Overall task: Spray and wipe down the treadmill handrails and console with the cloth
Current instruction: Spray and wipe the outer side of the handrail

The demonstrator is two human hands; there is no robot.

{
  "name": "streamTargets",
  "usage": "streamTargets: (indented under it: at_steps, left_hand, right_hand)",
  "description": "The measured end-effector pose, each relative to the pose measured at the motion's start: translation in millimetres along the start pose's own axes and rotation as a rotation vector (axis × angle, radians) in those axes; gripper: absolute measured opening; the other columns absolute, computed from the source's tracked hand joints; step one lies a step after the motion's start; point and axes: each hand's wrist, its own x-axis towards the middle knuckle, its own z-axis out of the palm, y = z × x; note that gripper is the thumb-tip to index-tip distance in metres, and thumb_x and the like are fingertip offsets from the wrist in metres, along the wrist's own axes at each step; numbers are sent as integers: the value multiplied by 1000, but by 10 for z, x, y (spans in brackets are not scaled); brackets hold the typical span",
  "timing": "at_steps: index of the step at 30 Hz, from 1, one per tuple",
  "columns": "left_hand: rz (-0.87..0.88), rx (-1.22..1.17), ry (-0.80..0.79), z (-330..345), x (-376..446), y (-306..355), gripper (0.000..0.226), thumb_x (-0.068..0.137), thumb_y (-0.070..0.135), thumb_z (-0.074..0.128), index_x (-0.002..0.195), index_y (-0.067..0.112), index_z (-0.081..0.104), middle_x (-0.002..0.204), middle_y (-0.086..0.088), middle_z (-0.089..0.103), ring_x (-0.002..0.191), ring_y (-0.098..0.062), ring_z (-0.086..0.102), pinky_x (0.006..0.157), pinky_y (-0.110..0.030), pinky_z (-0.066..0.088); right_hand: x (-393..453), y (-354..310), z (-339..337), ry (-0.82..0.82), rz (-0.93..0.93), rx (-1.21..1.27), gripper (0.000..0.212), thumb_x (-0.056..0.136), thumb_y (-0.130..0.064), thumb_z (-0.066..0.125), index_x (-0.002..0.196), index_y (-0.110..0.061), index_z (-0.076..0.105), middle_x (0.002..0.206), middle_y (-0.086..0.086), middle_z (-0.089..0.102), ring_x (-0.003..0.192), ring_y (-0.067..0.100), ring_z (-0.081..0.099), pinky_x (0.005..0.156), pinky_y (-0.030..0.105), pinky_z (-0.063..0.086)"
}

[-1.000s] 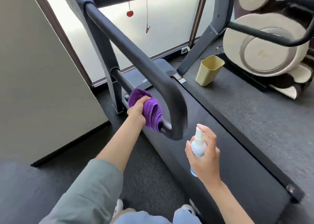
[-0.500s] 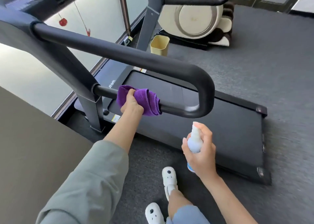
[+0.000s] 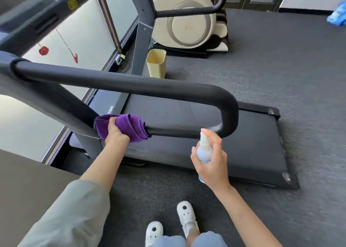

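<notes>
Now hands (image 3: pixel 117 132) round cloth (image 3: pixel 129 126), bottle (image 3: pixel 204 151).

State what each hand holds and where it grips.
Left hand grips the purple cloth wrapped round the lower handrail. Right hand holds the spray bottle round its body.

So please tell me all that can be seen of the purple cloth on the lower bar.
The purple terry cloth looks soft and thick, with a stitched edge. It is folded in layers and wrapped over the thin black lower handrail bar, close to the grey treadmill upright. The left hand grips it from the near side, fingers curled over its top. Nothing else touches it.
</notes>
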Motion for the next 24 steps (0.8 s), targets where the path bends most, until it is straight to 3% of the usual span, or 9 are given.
streamTargets:
  at_steps: [2,5,6,8,10,13,16,19,24]
  left_hand:
    - [15,49,-23,-28,31,118,92,41,44,79,128,25,56,111,9,66,83,-19,64,81,-40,54]
    - [39,97,-27,-26,-424,193,75,62,39,78,129,17,53,113,6,61,83,-20,61,83,-39,53]
    - [42,105,-25,-12,-515,177,69,67,37,77,128,15,53,111,4,59,86,-21,61,79,-36,52]
    - [27,115,2,21,-580,107,61,70,37,77,122,14,55,115,2,62,88,-23,62,75,-35,50]
    - [-22,103,-48,48,-738,-1,56,71,36,79,117,16,55,121,-1,63,89,-25,62,81,-38,53]
    - [-136,125,-154,36,-1057,-364,65,75,36,79,128,12,51,123,-2,60,101,-28,62,89,-43,51]
    - [-189,133,-154,56,-1241,-508,73,73,41,80,132,14,47,122,-4,58,106,-31,60,96,-47,49]
    - [-229,99,-128,120,-1063,-311,73,65,48,80,125,21,48,120,2,59,93,-27,58,85,-42,51]
    - [-198,91,-1,77,-711,34,66,56,51,80,107,25,48,115,5,63,89,-24,61,74,-36,49]
  right_hand:
    - [-57,-40,72,41,16,-22,49,85,-25,59,131,-24,41,130,-41,43,110,-20,50,91,0,40]
    - [-155,-103,159,99,50,-27,48,86,-24,61,130,-27,42,126,-30,51,100,4,63,91,12,49]
    - [-186,-116,189,105,57,-35,49,86,-22,62,130,-29,42,124,-29,52,100,4,63,91,15,50]
    - [-252,-125,243,119,57,-74,53,83,-12,67,129,-25,43,126,-36,48,108,-11,56,92,7,44]
    - [-290,-121,273,135,75,-94,56,81,-8,68,128,-24,43,127,-41,46,109,-19,51,93,1,38]
    - [-301,-144,281,172,106,-95,55,82,-11,67,129,-29,42,129,-42,45,104,-4,59,94,6,41]
    - [-297,-142,266,192,93,-108,59,80,-7,67,130,-25,42,124,-26,53,101,11,63,94,13,47]
    - [-265,-146,226,197,96,-87,58,81,-7,67,130,-26,42,116,4,64,94,25,67,91,23,52]
    - [-217,-186,159,192,79,-97,58,81,-8,67,129,-28,41,105,16,67,89,27,67,88,14,50]
